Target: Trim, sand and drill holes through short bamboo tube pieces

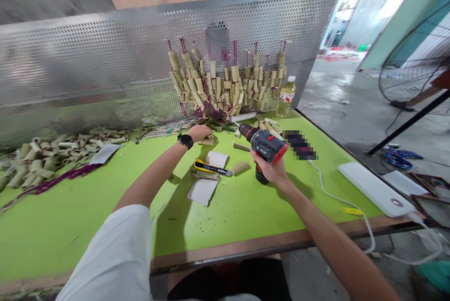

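Note:
My right hand (272, 169) is wrapped around the handle of a black and red cordless drill (269, 145), whose bit points left and away from me. My left hand (201, 133), with a black watch on its wrist, is closed at a short bamboo piece (207, 141) near the back of the table; its fingertips are partly hidden. Between my hands lie a yellow and black utility knife (211, 167), a loose bamboo tube (241, 168) and white paper pieces (204, 191). A thin green bamboo piece (242, 147) rests left of the drill.
Bamboo pieces strung on purple cord (225, 85) hang against a perforated metal panel (105, 66). Cut bamboo tubes (38, 162) are heaped at left beside purple cords (63, 179). An oil bottle (287, 97), a white power bank (374, 188) with cable and a fan (418, 62) are at right.

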### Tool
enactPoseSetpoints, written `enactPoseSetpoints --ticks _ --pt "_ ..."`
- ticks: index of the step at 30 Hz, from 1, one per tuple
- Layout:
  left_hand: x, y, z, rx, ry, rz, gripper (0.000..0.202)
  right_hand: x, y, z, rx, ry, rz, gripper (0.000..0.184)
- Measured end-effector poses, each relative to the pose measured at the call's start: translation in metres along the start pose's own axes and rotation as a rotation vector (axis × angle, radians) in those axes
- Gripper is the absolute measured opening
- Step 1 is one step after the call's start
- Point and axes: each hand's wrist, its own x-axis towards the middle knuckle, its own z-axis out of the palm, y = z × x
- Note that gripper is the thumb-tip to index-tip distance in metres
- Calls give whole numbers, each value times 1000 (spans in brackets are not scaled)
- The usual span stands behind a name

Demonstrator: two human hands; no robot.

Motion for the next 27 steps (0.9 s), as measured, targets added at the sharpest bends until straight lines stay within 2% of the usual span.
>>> enactPoseSetpoints --ticks 2,4,7,10,14,18,23,27 --pt "-7 0 -6 7 13 -30 30 0 -2 0 9 -5 -13 34" --pt "-22 4 -14 -26 78 -45 34 -1 -3 0 19 -7 -19 32" --pt "-53 21 -27 -222 324 -4 32 0 -4 1 17 -10 -12 32" --pt "-85 45 -41 -323 474 56 30 2 -2 1 12 -10 0 34" --pt "-113 72 -62 -362 502 79 27 3 0 0 15 18 8 36" --pt "-129 86 -76 -368 481 53 27 3 -1 -1 23 22 -12 37" --pt "-140 98 -85 -354 497 52 28 4 -3 0 18 16 -25 41" --pt "-145 104 -83 -363 540 40 25 3 -2 0 75 20 -9 47"
